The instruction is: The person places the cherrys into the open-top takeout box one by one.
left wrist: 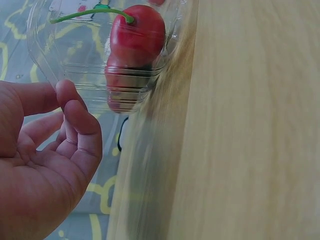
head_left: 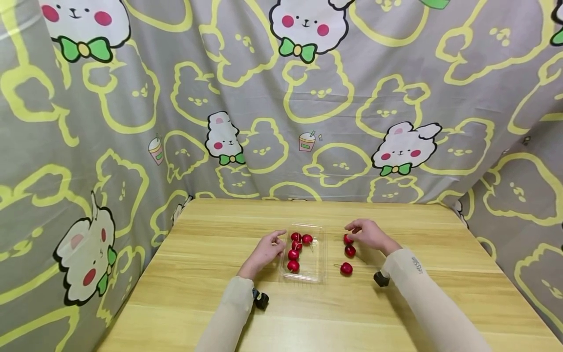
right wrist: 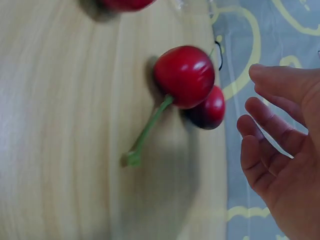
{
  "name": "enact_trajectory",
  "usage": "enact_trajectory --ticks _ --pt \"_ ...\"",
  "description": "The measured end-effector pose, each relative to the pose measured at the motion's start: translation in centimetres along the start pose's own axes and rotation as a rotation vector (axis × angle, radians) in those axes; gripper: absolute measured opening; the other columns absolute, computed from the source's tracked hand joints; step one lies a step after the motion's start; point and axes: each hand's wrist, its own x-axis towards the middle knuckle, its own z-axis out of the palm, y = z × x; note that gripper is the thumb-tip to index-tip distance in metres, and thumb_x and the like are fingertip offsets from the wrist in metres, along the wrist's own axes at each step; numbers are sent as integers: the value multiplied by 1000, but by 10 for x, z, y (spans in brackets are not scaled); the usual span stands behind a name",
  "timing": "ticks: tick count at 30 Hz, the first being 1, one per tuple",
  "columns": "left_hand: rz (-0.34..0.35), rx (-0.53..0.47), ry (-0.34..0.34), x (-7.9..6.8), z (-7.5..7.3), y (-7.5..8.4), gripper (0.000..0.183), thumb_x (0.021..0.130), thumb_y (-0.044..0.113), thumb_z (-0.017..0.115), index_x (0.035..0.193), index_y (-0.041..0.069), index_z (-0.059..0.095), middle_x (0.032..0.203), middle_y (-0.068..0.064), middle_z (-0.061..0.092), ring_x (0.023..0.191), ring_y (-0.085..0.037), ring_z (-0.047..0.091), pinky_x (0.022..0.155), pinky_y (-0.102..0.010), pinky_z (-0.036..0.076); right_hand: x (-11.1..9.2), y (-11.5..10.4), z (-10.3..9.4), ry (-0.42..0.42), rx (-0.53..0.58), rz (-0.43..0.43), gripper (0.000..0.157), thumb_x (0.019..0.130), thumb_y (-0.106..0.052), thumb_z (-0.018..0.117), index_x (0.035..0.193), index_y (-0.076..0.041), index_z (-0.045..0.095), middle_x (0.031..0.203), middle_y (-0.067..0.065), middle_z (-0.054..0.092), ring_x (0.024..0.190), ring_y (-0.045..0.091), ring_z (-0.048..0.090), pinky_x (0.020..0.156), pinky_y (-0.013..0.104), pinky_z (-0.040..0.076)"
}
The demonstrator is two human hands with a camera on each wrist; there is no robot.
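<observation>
A clear plastic box (head_left: 317, 261) sits mid-table with several red cherries (head_left: 293, 254) along its left side and top. My left hand (head_left: 267, 247) is at the box's left wall, fingertips right at the rim and the other fingers loosely bent. In the left wrist view, a green-stemmed cherry (left wrist: 137, 32) shows through the plastic. To the right of the box lie three more cherries: a near one (head_left: 346, 269), a middle one (head_left: 350, 251) and a far one (head_left: 348, 240). My right hand (head_left: 369, 234) reaches over the far cherry, its fingers spread apart in the right wrist view.
The wooden table (head_left: 184, 293) runs back to a grey curtain (head_left: 264, 98) printed with yellow outlines and white rabbits. This curtain also hangs along the left and right sides. A small black camera is strapped to each wrist.
</observation>
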Motion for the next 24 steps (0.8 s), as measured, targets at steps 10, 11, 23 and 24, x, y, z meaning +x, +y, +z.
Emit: enact_trajectory --ticks 10,11,23,24 --pt "-1 1 -5 0 -1 1 47 95 3 53 140 0 42 80 -6 54 64 -14 55 57 -28 45 1 10 9 -30 -3 62 30 87 -9 67 113 6 64 102 15 66 87 23 61 79 39 50" --pt "-1 -1 -6 0 -1 1 47 95 3 52 140 0 42 80 -6 54 64 -14 55 57 -28 45 1 11 9 -32 -4 61 30 87 -8 67 114 6 64 102 15 66 87 23 62 79 40 50" --pt "-9 -17 0 -2 -2 4 47 95 3 53 141 -1 41 81 -8 53 63 -15 54 56 -29 43 2 14 13 -54 20 90 29 85 -7 68 112 5 64 96 10 66 86 23 60 80 39 49" --pt "-9 -17 0 -2 -2 4 47 95 3 53 141 -1 41 82 -8 53 63 -15 54 56 -29 43 2 15 13 -56 17 92 30 85 -7 68 112 5 64 96 9 66 87 23 60 80 40 49"
